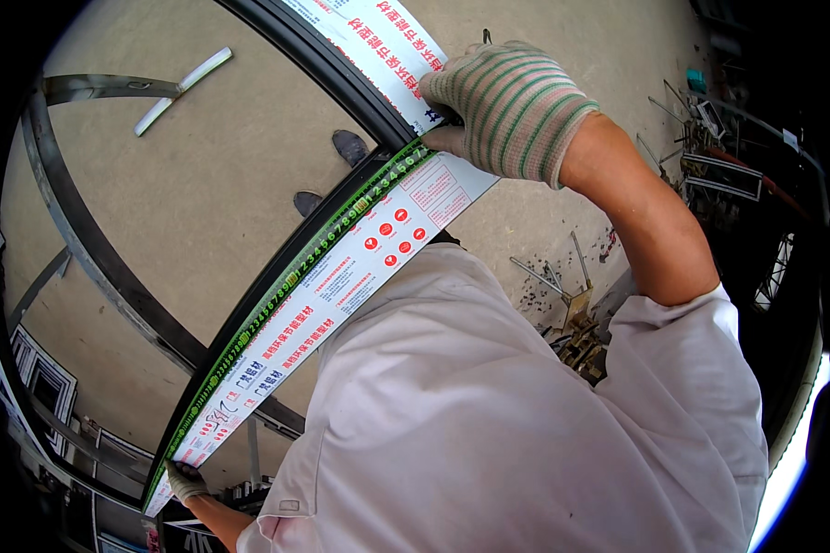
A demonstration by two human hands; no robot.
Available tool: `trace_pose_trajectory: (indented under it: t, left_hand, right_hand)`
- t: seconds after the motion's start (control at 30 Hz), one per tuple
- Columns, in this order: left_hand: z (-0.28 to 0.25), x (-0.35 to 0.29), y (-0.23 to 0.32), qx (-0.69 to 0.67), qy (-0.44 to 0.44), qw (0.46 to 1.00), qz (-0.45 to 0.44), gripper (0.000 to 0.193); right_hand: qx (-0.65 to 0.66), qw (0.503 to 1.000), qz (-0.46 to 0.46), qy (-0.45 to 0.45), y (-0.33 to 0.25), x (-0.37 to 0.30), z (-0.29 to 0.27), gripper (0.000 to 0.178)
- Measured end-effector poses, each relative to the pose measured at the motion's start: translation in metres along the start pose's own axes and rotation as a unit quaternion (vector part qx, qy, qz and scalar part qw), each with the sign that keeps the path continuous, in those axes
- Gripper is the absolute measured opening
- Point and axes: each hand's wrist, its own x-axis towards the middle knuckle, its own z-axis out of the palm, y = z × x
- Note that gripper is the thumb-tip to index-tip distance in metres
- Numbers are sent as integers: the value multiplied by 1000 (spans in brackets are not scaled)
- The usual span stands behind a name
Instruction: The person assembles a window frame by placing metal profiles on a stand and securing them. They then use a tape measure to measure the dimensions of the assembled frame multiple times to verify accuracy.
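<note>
A green tape measure blade [295,267] lies stretched along a long dark frame profile with white printed protective film [341,286]. My right hand [516,111], in a striped knit glove, is closed at the frame's corner, thumb against the near end of the blade. Something dark shows under its fingers, mostly hidden. Toward the lower left, my gloved left hand [186,481] is closed around the far end of the profile and blade; its fingertips are small and partly hidden. A second film-covered profile [369,55] meets the first at the corner and runs up and left.
Curved-looking dark metal bars [111,276] stand at the left. A short white strip [184,90] rests across one bar's end. My shoes [349,146] show inside the frame. Metal hardware with rods [576,313] is low at right; stacked frames [41,387] lie lower left.
</note>
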Motion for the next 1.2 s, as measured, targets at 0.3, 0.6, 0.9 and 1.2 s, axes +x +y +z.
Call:
trace_pose_trajectory:
  t: [0.3, 0.6, 0.9, 1.2]
  left_hand:
    - [1, -2, 2, 1, -9, 1000, 2, 37]
    - [2, -5, 3, -3, -2, 1000, 0, 38]
    - [9, -10, -17, -61, 33, 997, -21, 32]
    - [44, -69, 6, -23, 106, 990, 94, 25]
  right_hand:
    - [5, 1000, -3, 21, 1, -1, 4, 42]
    - [18, 999, -10, 32, 2, -2, 7, 38]
    - [11, 1000, -20, 10, -13, 7, -15, 25]
    - [157, 983, -61, 69, 28, 5, 27, 24]
